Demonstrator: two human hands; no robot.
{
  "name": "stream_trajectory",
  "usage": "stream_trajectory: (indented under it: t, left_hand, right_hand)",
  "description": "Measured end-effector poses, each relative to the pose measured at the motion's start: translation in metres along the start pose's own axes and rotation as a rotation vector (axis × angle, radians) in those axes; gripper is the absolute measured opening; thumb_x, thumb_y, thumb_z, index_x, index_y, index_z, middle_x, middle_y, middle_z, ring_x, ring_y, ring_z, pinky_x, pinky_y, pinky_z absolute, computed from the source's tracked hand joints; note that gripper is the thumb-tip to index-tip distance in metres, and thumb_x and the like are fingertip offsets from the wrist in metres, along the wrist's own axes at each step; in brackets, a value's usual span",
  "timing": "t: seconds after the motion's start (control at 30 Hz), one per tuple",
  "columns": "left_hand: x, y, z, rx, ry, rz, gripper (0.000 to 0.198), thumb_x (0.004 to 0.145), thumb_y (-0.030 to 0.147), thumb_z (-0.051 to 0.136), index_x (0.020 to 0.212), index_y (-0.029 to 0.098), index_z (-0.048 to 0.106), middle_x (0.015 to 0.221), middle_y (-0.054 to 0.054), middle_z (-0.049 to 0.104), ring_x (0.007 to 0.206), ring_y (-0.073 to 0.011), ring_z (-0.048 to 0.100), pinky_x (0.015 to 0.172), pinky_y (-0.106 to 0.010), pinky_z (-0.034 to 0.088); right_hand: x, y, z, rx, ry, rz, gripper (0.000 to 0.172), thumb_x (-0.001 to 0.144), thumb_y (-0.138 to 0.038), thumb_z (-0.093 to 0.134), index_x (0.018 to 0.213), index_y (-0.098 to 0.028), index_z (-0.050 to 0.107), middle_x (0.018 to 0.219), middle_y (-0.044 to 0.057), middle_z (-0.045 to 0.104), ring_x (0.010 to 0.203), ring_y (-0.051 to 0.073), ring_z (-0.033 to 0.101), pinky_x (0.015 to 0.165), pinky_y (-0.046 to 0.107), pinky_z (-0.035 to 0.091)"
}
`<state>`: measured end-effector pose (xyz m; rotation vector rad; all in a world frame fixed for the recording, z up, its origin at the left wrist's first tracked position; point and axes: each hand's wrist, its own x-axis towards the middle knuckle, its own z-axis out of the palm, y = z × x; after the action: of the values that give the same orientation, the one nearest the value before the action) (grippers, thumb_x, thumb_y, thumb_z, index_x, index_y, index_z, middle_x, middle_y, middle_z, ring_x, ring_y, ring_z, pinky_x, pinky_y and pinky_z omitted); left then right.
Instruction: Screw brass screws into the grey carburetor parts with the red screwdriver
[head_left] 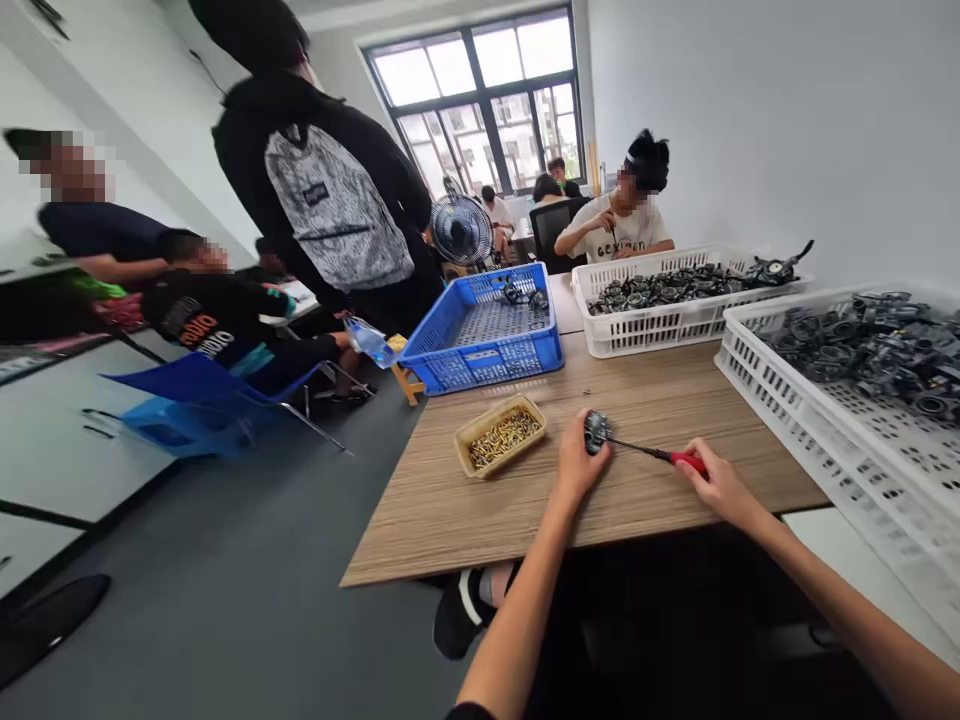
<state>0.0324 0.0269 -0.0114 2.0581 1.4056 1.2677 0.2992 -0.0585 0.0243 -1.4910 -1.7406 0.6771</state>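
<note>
My left hand [579, 462] is closed around a small dark round metal part [596, 430] that rests on the wooden table [465, 510]. My right hand [716, 484] grips the red handle of a screwdriver [660, 455]. The screwdriver's thin shaft runs left and its tip meets the part. A shallow tan tray of small brass screws [501, 436] lies just left of my left hand.
A blue basket [487, 340] stands at the table's back left, a white basket of dark parts [675, 300] behind, and another white basket [847, 400] at the right. A seated person works at the far end. Several people and a fan [460, 228] occupy the aisle at left.
</note>
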Motion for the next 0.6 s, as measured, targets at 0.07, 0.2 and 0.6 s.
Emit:
stream_trajectory:
  t: [0.07, 0.2, 0.6]
  left_hand:
    - [0.0009, -0.0001, -0.0001, -0.001, 0.004, 0.012, 0.065, 0.081, 0.021, 0.068, 0.144, 0.018, 0.052, 0.132, -0.014, 0.069, 0.127, -0.0306, 0.065, 0.113, -0.049, 0.052]
    - [0.0027, 0.0001, 0.0002, -0.003, 0.01, 0.011, 0.064, 0.081, 0.021, 0.068, 0.143, 0.02, 0.052, 0.133, -0.013, 0.069, 0.127, -0.0301, 0.065, 0.114, -0.049, 0.052]
    - [0.0041, 0.004, 0.0008, 0.006, 0.002, -0.001, 0.07, 0.078, 0.019, 0.068, 0.146, 0.021, 0.05, 0.13, -0.012, 0.069, 0.124, -0.0303, 0.066, 0.112, -0.047, 0.052]
  right_hand:
    - [0.0017, -0.0044, -0.0024, -0.006, -0.016, 0.005, 0.037, 0.099, -0.061, 0.046, 0.084, -0.027, 0.051, 0.063, -0.003, 0.053, 0.057, 0.019, 0.051, 0.06, 0.031, 0.041]
    - [0.0029, -0.0077, -0.0062, -0.004, -0.056, -0.008, 0.03, 0.098, -0.056, 0.051, 0.095, -0.026, 0.052, 0.069, -0.002, 0.058, 0.061, 0.019, 0.053, 0.063, 0.031, 0.042]
    - [0.0067, -0.0035, -0.0089, -0.061, -0.046, -0.001, 0.034, 0.098, -0.059, 0.049, 0.09, -0.026, 0.052, 0.067, -0.002, 0.055, 0.059, 0.019, 0.05, 0.062, 0.031, 0.04]
